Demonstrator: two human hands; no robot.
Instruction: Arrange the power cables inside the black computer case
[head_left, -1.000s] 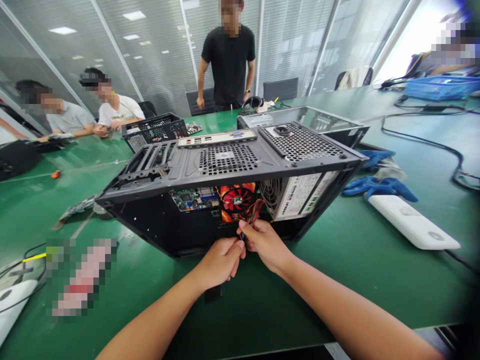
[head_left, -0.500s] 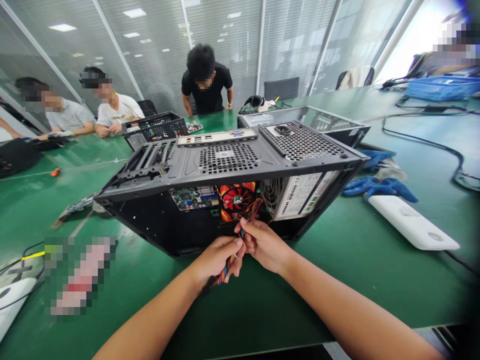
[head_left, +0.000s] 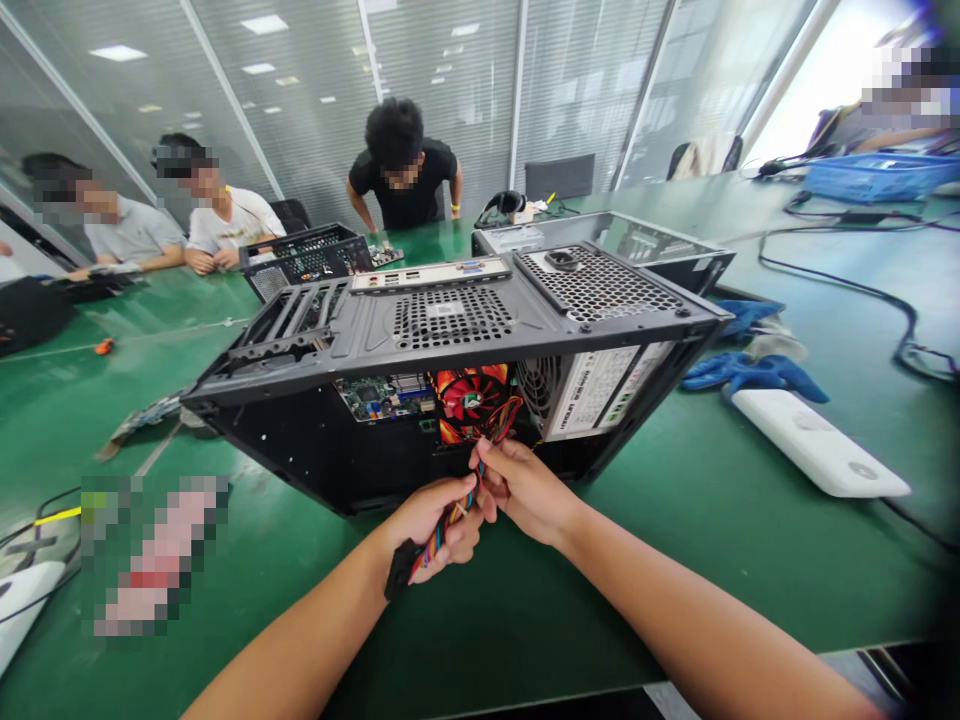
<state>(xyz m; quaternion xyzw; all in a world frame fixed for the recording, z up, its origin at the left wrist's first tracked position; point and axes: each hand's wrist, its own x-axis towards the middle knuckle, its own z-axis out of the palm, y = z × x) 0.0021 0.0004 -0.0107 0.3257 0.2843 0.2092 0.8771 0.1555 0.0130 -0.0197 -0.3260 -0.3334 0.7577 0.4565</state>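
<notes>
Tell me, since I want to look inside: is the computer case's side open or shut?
Open. The computer case lies on the table with no side panel; the red fan and circuit board show inside.

Matt black perforated metal case [head_left: 450, 330], glossy green tabletop [head_left: 675, 540], plastic-sheathed coloured wires [head_left: 450, 520].
</notes>
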